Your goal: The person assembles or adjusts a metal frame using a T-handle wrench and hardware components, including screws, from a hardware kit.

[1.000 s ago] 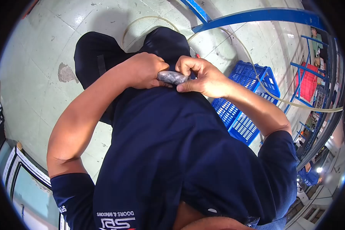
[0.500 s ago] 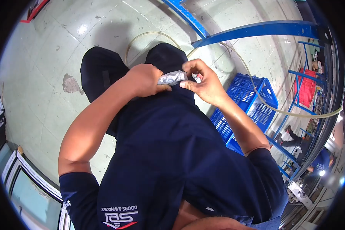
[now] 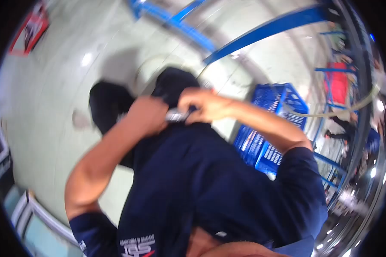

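A small silvery plastic packet (image 3: 175, 115) shows between my two hands, above my lap, smeared by motion. My left hand (image 3: 147, 115) is closed around its left end. At the other end, my right hand (image 3: 203, 105) is bent over with thumb and fingers pinched on the packet. Most of the packet is covered by the fingers, and its contents cannot be made out. Dark trousers lie just beneath both hands.
Blue plastic crates (image 3: 266, 128) stand on the floor to my right. A blue metal frame (image 3: 266, 32) crosses ahead, with a pale hose (image 3: 326, 115) at the right. Window frames (image 3: 43, 222) lean at lower left. A person (image 3: 369, 139) is at far right.
My right hand has turned over and moved left and down, covering more of the packet. My left hand has dropped lower in view. The camera view has shifted and blurred.
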Motion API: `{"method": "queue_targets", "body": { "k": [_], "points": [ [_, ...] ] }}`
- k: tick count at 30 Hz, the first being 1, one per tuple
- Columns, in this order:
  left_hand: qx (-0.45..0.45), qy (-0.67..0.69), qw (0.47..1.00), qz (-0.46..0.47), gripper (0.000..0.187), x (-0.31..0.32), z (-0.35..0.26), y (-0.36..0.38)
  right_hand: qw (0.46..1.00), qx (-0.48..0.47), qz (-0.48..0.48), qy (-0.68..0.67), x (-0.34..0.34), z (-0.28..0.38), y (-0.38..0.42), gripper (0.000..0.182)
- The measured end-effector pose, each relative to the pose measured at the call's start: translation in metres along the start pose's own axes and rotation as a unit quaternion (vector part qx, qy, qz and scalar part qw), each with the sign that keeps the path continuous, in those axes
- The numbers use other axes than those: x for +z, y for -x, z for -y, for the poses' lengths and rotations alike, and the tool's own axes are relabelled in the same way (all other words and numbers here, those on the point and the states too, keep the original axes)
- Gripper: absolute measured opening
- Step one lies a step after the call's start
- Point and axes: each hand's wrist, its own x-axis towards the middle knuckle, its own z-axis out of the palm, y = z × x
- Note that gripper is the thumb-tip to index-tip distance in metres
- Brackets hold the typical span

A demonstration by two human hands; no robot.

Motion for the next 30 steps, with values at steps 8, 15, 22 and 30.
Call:
{"method": "queue_targets", "body": {
  "k": [8,15,22,30],
  "points": [
    [0.066,-0.010,0.998,0.020,0.034,0.033,0.029,-0.016,0.999,-0.032,-0.021,-0.008,0.037,-0.025,0.007,0.029],
    [0.072,0.037,0.995,0.067,0.039,0.043,0.051,-0.033,0.991,0.003,-0.125,-0.037,0.060,-0.022,0.019,0.020],
    [0.010,0.140,0.990,0.033,0.048,0.011,0.026,0.002,0.951,0.100,-0.109,-0.273,0.051,-0.040,0.001,0.022],
    [0.017,0.169,0.985,0.040,0.046,0.051,0.047,-0.016,0.970,0.142,-0.026,-0.195,0.031,-0.033,-0.004,0.018]
  ]
}}
